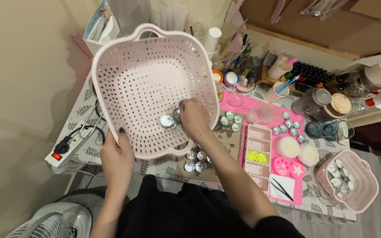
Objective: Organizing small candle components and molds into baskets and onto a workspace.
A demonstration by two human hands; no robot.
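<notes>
Starting at the left, our left hand (pixel 117 161) grips the near rim of the pink perforated basket (pixel 146 66), thumb over the edge and fingers (pixel 122 132) wrapped under it, holding the basket tilted up toward us above the bench (pixel 78 112). We judge that a steady tilt matters here: if it tips further, the loose pieces inside will slide to the low corner just below our right fingertips. Inside the basket, our right hand (pixel 194 118) reaches down with its fingers closed around one small silver tin cup (pixel 177 113), while a second silver cup (pixel 167 121) lies just left of those fingers on the basket floor. To lift cleanly, we would pinch the rim lightly, since the thin metal looks easy to dent, and keep the wrist clear of the basket wall. Below and to the right of our right fingers, more silver cups (pixel 197 161) stand grouped on the bench, with another cluster (pixel 231 121) just right of the hand. Further right lie a pink mat (pixel 287 200) with moulds and a smaller pink basket (pixel 358 194) holding white pieces, well apart from both hands.
</notes>
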